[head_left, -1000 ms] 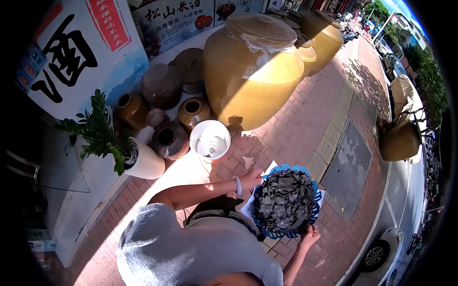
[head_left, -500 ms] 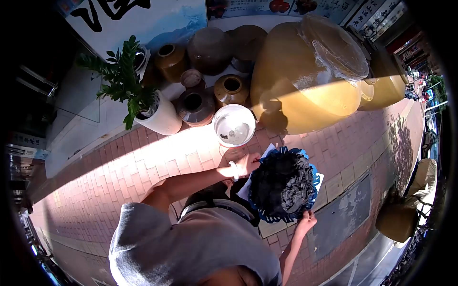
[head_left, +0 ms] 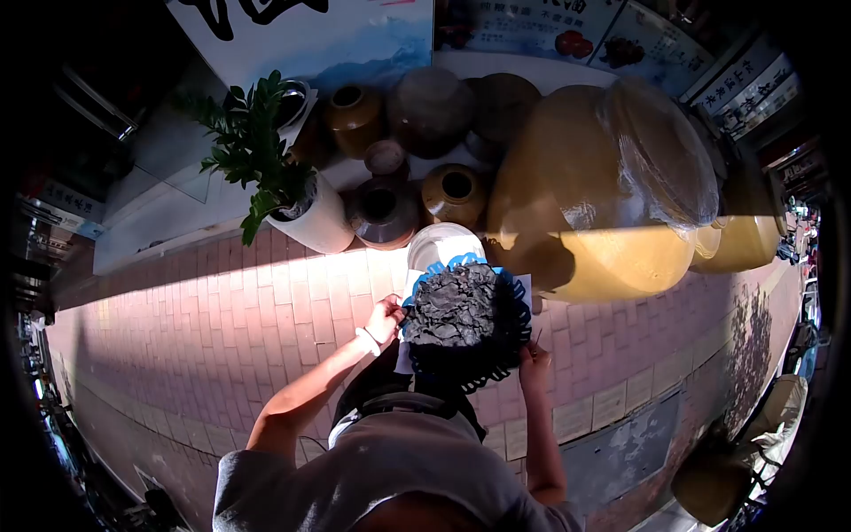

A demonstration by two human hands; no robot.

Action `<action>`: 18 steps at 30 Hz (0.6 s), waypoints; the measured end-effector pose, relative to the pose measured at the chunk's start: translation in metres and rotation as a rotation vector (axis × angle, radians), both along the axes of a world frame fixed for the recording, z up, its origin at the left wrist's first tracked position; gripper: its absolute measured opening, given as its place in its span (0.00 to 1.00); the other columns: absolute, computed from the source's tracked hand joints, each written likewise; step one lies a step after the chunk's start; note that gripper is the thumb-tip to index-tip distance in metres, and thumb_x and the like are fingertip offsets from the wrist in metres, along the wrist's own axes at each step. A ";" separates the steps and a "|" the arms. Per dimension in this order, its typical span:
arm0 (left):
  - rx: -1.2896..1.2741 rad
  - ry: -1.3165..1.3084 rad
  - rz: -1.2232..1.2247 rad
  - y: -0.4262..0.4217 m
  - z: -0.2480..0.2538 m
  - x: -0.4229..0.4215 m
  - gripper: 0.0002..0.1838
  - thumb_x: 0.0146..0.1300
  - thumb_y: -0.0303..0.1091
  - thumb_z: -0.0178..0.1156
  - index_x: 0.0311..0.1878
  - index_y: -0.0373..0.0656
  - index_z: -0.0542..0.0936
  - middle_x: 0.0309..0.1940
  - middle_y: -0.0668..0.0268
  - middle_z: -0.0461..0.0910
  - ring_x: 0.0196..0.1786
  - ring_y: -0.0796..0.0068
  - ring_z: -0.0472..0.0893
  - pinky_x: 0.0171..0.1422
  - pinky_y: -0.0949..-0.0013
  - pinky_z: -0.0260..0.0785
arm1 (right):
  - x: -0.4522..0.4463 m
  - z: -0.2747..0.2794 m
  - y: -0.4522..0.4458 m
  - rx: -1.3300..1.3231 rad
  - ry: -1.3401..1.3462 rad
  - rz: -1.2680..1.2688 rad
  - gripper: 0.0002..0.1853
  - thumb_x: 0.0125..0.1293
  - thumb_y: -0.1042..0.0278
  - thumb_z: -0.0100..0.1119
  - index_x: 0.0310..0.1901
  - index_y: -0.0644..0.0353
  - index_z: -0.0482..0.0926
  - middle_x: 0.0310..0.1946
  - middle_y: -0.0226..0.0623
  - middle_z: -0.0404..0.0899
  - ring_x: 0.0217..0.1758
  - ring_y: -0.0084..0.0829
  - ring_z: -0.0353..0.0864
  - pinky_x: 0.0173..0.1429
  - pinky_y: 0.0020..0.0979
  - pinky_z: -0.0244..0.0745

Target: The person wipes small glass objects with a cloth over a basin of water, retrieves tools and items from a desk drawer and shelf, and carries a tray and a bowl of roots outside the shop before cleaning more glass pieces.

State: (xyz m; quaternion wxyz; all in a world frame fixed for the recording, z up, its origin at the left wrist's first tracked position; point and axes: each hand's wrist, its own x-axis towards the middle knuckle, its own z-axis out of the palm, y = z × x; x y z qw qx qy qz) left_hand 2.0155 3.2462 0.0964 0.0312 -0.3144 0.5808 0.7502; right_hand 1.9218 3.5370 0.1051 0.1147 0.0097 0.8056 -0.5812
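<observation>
A blue basket (head_left: 522, 306) with a looped rim is held in front of my waist. It is heaped with black, crumpled, charcoal-like material (head_left: 461, 310). On the basket's left side, my left hand (head_left: 387, 317) is closed on the rim; a pale band circles that wrist. My right hand (head_left: 534, 363) grips the opposite rim, partly in shadow. White paper (head_left: 404, 360) sticks out from under the basket. Just beyond, a white bucket (head_left: 445, 238) stands on the bricks, its near part hidden behind the basket.
A potted plant (head_left: 315, 217) stands at the left. Brown jars (head_left: 454, 199) and a huge yellow jar (head_left: 612, 257), its lid wrapped in plastic, line the wall ahead. Sunlit brick paving (head_left: 239, 328) lies around me, with a grey metal cover (head_left: 620, 443) at the lower right.
The basket has moved left and forward with both hands on it, and now overlaps the white bucket from my view. My body has turned toward the jars.
</observation>
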 end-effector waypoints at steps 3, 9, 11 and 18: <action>0.023 0.013 0.070 -0.025 -0.029 0.009 0.07 0.54 0.17 0.42 0.35 0.39 0.66 0.20 0.71 0.67 0.17 0.84 0.65 0.15 0.79 0.59 | -0.016 -0.015 -0.027 0.076 0.000 0.099 0.07 0.54 0.73 0.49 0.29 0.68 0.75 0.14 0.31 0.70 0.21 0.16 0.65 0.25 0.23 0.62; 0.019 -0.003 0.119 -0.076 -0.064 0.000 0.05 0.55 0.20 0.43 0.33 0.41 0.64 0.22 0.70 0.66 0.20 0.81 0.68 0.15 0.78 0.65 | -0.049 -0.047 -0.085 0.342 0.025 0.250 0.08 0.53 0.71 0.49 0.30 0.66 0.75 0.16 0.38 0.72 0.21 0.22 0.69 0.27 0.27 0.64; 0.012 -0.020 0.109 -0.091 -0.078 -0.009 0.04 0.56 0.21 0.44 0.34 0.41 0.64 0.23 0.69 0.67 0.21 0.81 0.68 0.16 0.77 0.66 | -0.067 -0.042 -0.111 0.489 -0.029 0.276 0.07 0.51 0.70 0.51 0.27 0.65 0.74 0.17 0.43 0.71 0.20 0.30 0.71 0.27 0.31 0.65; -0.046 -0.029 0.217 -0.118 -0.166 -0.066 0.05 0.54 0.22 0.46 0.34 0.39 0.66 0.24 0.67 0.68 0.23 0.79 0.70 0.18 0.75 0.67 | -0.178 -0.112 -0.175 0.581 0.206 0.326 0.08 0.47 0.67 0.56 0.25 0.64 0.74 0.18 0.47 0.73 0.24 0.42 0.74 0.29 0.36 0.66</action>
